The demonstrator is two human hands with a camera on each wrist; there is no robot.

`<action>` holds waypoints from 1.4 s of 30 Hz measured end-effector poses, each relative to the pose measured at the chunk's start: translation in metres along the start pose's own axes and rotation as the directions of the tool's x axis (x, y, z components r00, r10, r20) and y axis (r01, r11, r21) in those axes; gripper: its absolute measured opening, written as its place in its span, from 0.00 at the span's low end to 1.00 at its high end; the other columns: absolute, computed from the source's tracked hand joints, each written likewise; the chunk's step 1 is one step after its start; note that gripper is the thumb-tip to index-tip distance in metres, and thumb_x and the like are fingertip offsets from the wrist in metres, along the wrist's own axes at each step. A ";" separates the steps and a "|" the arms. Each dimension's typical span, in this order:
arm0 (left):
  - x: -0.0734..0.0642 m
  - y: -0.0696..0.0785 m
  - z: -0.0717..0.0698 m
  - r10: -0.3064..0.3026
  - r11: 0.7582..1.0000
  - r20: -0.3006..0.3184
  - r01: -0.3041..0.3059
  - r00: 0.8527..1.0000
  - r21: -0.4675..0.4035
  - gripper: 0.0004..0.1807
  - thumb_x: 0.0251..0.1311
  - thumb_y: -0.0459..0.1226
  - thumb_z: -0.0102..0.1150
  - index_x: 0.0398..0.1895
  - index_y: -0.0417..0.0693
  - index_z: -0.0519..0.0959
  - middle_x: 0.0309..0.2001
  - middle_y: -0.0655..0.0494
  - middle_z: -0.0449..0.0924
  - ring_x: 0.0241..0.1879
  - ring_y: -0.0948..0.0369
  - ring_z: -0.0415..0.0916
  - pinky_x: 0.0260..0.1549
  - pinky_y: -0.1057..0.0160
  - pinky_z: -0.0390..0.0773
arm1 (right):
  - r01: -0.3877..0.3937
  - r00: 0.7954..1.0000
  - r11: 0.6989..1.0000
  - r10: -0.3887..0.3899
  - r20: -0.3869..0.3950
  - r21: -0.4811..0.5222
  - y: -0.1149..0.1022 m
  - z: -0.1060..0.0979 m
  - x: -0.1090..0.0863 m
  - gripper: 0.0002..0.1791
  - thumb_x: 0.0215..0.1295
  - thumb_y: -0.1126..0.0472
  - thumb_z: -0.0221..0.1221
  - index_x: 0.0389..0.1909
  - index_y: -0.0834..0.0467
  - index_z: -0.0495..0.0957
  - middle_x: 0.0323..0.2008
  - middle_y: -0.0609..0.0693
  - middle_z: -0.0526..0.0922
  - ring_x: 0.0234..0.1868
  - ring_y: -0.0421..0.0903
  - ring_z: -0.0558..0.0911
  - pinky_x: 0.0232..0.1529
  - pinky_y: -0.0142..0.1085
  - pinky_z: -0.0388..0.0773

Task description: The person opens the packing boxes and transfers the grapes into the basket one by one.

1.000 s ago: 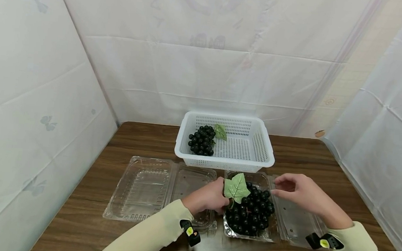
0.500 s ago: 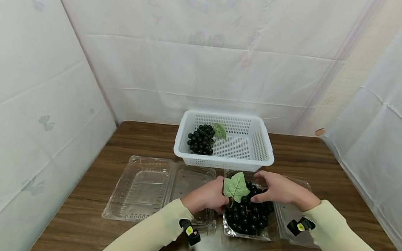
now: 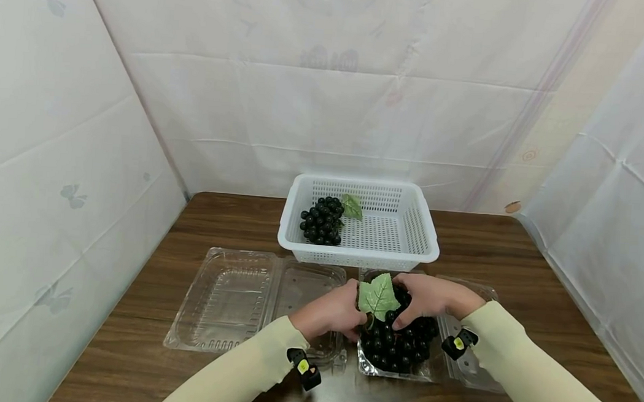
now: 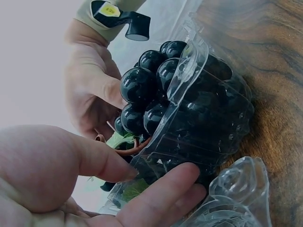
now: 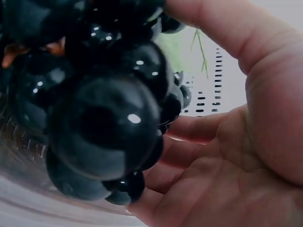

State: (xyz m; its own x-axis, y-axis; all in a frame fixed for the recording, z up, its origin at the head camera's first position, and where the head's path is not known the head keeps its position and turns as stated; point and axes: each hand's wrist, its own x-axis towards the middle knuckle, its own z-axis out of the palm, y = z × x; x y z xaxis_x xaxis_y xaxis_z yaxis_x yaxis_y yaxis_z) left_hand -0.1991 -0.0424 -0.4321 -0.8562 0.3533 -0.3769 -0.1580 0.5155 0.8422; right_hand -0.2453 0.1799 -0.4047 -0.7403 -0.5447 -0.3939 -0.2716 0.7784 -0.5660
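A bunch of black grapes with a green leaf lies in the right clear clamshell container, whose lid is folded open to the right. At the container's left wall, my left hand pinches the plastic. In the left wrist view its thumb is by the rim near the brown stem, with fingers along the outside. My right hand reaches over from the far right and grips the grapes. In the right wrist view, thumb and fingers curve around the bunch; some fingertips are hidden behind it.
A white slotted basket stands behind the containers, holding another grape bunch with a leaf. To the left, a second clear clamshell lies open on the wooden table, partly under my left forearm.
My right hand has moved left from above the open lid to the grapes and closed around the bunch. The left hand stays at the container's left wall.
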 end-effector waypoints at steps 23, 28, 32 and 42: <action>0.000 -0.001 0.001 0.031 0.999 0.006 -0.031 0.999 -0.027 0.33 0.63 0.23 0.58 0.69 0.31 0.57 0.47 0.38 0.74 0.28 0.47 0.84 0.26 0.53 0.88 | -0.065 0.992 0.994 0.074 0.099 -0.089 0.005 0.000 0.021 0.66 0.44 0.40 0.79 0.76 0.71 0.58 0.74 0.66 0.65 0.74 0.62 0.67 0.70 0.55 0.70; 0.000 0.000 0.002 0.019 0.999 0.016 -0.018 1.000 -0.029 0.35 0.65 0.24 0.58 0.72 0.31 0.54 0.47 0.38 0.74 0.28 0.46 0.84 0.28 0.53 0.88 | -0.023 0.993 0.999 0.029 0.116 -0.048 0.008 -0.001 0.022 0.57 0.44 0.42 0.80 0.71 0.66 0.66 0.69 0.60 0.73 0.70 0.56 0.72 0.69 0.51 0.72; -0.001 0.000 0.003 0.015 0.999 0.015 -0.014 1.000 -0.030 0.36 0.66 0.24 0.58 0.73 0.31 0.53 0.48 0.37 0.73 0.29 0.47 0.84 0.28 0.53 0.88 | 0.000 0.991 1.000 0.003 0.133 -0.020 0.010 -0.002 0.024 0.50 0.46 0.43 0.79 0.67 0.59 0.69 0.65 0.53 0.76 0.66 0.49 0.74 0.68 0.48 0.72; 0.002 -0.003 0.004 0.024 0.998 0.015 -0.023 1.000 -0.063 0.30 0.63 0.22 0.57 0.67 0.32 0.58 0.46 0.40 0.72 0.31 0.48 0.82 0.26 0.54 0.88 | 0.045 0.989 0.999 -0.042 0.142 -0.018 0.014 -0.001 0.029 0.45 0.44 0.43 0.79 0.62 0.55 0.72 0.57 0.47 0.80 0.59 0.45 0.77 0.65 0.45 0.74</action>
State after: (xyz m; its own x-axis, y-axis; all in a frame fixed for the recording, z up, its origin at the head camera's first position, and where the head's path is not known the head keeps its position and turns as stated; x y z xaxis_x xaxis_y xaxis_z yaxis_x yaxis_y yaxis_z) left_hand -0.1983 -0.0401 -0.4364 -0.8524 0.3770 -0.3623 -0.1690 0.4572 0.8731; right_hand -0.2714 0.1756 -0.4233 -0.6333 -0.6156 -0.4690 -0.3155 0.7587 -0.5700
